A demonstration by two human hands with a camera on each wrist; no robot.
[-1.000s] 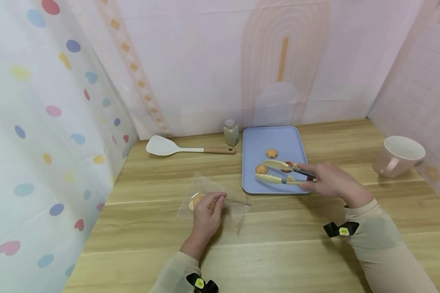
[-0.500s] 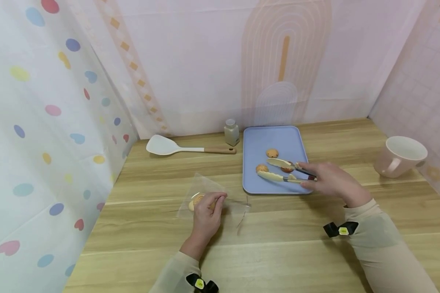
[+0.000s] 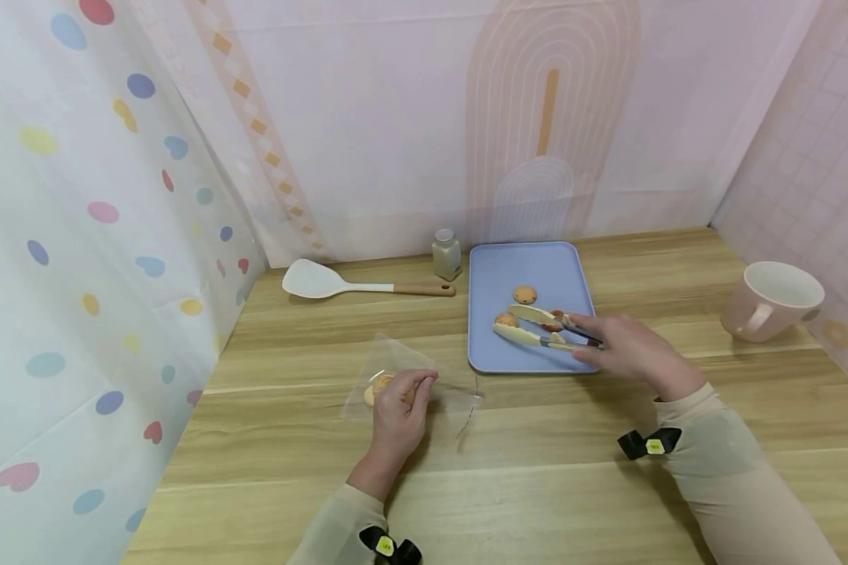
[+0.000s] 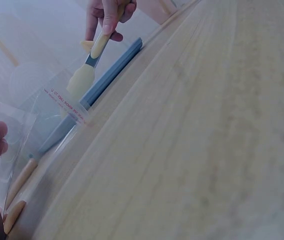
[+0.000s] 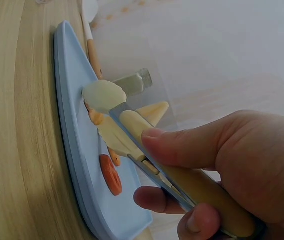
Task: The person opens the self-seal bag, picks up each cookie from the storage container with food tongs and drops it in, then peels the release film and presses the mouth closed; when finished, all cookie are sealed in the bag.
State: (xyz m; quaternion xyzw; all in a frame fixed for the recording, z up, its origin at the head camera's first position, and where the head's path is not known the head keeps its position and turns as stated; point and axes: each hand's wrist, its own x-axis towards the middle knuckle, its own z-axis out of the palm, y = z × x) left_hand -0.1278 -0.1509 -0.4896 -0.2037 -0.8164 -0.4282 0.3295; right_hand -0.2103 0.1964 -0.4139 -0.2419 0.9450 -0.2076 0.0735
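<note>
Beyond the right hand [image 3: 629, 351] the wood-grained tabletop [image 3: 268, 471] is bordered by a pinkish hanging [image 3: 381, 125], and left of the left hand [image 3: 399, 412] by a dotted curtain [image 3: 113, 275].

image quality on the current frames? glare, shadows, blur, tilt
Head view: mostly sharp, small bright glint on the clear bag, soft shadow beside the right sleeve; left wrist view: hazy, bluish cast, table grain smeared, scene tilted; right wrist view: dimmer than head, tray steeply tilted, tongs fairly crisp.
</note>
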